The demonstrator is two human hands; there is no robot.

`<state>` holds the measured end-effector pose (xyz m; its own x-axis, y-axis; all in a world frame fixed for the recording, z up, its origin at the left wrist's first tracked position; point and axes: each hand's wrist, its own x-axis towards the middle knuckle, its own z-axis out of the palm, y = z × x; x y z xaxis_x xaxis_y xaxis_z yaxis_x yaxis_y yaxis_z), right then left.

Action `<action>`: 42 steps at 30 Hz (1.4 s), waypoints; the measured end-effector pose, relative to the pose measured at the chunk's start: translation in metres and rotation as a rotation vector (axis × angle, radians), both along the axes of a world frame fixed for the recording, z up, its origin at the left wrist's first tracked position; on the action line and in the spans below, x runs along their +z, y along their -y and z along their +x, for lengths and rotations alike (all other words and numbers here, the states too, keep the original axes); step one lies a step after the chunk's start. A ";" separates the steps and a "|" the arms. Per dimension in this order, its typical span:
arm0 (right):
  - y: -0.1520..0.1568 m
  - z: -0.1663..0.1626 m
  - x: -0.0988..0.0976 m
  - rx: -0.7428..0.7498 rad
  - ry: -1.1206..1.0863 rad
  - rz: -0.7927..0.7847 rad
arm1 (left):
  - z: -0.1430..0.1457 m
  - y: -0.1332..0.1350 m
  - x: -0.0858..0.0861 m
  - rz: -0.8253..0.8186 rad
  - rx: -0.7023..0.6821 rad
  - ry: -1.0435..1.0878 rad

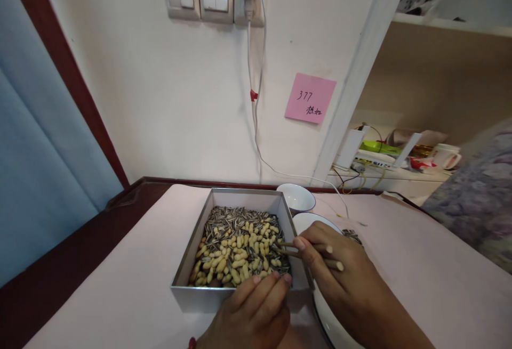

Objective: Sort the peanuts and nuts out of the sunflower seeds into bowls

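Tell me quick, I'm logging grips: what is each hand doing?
Left hand: fingers resting on the box front rim, holding nothing.
Right hand: closed on chopsticks.

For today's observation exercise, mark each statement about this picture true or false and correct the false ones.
1. The right hand holds chopsticks. True.
2. The box holds only peanuts. False: peanuts and sunflower seeds.
3. The left hand rests on the box's near wall. True.
4. The note on the wall is blue. False: pink.
5. A small bowl stands left of the box. False: behind its right corner.
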<state>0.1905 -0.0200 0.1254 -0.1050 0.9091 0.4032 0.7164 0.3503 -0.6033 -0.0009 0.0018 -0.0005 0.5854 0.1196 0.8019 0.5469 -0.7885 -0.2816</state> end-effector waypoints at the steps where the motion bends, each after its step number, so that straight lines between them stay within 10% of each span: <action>1: -0.001 -0.001 -0.002 -0.002 0.012 -0.010 | 0.000 0.000 0.000 -0.007 0.005 -0.003; 23: 0.021 0.015 0.026 -0.008 -0.011 0.183 | -0.003 0.000 0.003 0.008 -0.020 -0.018; 32: 0.046 0.037 0.047 -0.514 -0.027 0.443 | -0.005 -0.002 0.004 -0.036 -0.066 -0.032; 38: 0.028 0.072 0.041 -0.517 0.284 0.497 | -0.005 -0.004 0.004 -0.041 -0.071 -0.015; 42: 0.026 0.063 0.039 -0.439 0.103 0.459 | -0.007 -0.004 0.002 -0.056 -0.072 -0.039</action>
<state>0.2530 -0.0463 0.1641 0.1783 0.6133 0.7694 0.8983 0.2177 -0.3817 -0.0075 0.0057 0.0019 0.6247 0.1199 0.7716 0.4777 -0.8403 -0.2562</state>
